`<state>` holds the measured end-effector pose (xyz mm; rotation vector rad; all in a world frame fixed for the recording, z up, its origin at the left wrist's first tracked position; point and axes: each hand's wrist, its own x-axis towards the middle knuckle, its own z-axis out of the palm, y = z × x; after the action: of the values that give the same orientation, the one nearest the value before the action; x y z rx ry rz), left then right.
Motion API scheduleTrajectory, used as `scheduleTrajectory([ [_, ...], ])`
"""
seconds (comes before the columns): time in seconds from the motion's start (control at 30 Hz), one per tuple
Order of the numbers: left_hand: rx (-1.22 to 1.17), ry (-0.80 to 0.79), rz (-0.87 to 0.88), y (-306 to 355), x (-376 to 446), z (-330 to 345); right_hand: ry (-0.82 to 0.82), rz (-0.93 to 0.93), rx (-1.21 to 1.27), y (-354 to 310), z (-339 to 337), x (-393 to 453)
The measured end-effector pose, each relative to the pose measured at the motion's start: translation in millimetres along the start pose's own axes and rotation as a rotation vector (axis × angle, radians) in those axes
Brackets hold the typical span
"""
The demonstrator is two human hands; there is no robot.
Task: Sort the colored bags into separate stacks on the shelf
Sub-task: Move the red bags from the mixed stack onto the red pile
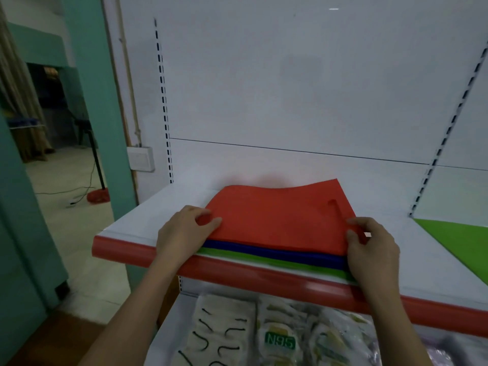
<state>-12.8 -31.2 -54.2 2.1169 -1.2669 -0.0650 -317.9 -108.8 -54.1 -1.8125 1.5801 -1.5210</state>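
Observation:
A red bag (277, 217) lies on top of a stack on the white shelf (158, 212), its far edge bowed upward. Beneath it show the front edges of a blue bag (277, 253) and a green bag (264, 260). My left hand (182, 231) pinches the red bag's left front corner, thumb on top. My right hand (372, 249) grips the right front corner near the bag's red handle loop. Another green bag (459, 239) lies flat on the shelf at the far right.
The shelf has a red front lip (237, 273) and a white back panel with slotted uprights (163, 101). Below, a lower shelf holds packets of masks, one marked N95 (280, 342). To the left are a green pillar and open floor with a stand.

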Motion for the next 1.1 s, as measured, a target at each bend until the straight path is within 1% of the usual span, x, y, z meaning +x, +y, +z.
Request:
scheduleTrajectory([
  [0.1,-0.049,-0.043,0.012,-3,3,-1,0.005,-0.034,-0.011,-1,1,-2],
  [0.2,-0.192,-0.057,-0.014,-6,9,0,0.015,-0.047,-0.013,1,2,-2],
  [0.3,-0.285,-0.034,-0.034,-3,12,-5,0.019,-0.050,0.029,-4,1,-2],
  [0.4,-0.278,0.034,-0.053,3,13,-17,0.024,-0.012,0.123,-17,-4,-2],
  [0.43,-0.337,0.049,-0.033,6,12,-22,0.025,0.003,0.159,-23,-8,-2],
  [0.47,-0.457,0.044,-0.003,10,10,-27,0.029,0.016,0.194,-28,-12,-2],
  [0.57,-0.803,-0.049,0.064,23,3,-38,0.045,0.044,0.277,-42,-29,-9],
  [0.63,-0.920,-0.140,0.114,31,-2,-35,0.047,0.064,0.286,-43,-43,-17],
  [0.7,-0.956,-0.213,0.182,41,-5,-25,0.061,0.115,0.297,-39,-61,-25],
  [0.83,-0.866,-0.267,0.290,71,-13,-1,0.107,0.186,0.321,-31,-104,-43],
  [0.93,-0.891,-0.336,0.299,101,-30,18,0.168,0.211,0.324,-25,-143,-55],
  [1.03,-0.992,-0.460,0.266,139,-61,29,0.191,0.254,0.296,-11,-187,-63],
  [1.1,-1.013,-0.522,0.290,166,-83,36,0.218,0.270,0.267,2,-218,-69],
])
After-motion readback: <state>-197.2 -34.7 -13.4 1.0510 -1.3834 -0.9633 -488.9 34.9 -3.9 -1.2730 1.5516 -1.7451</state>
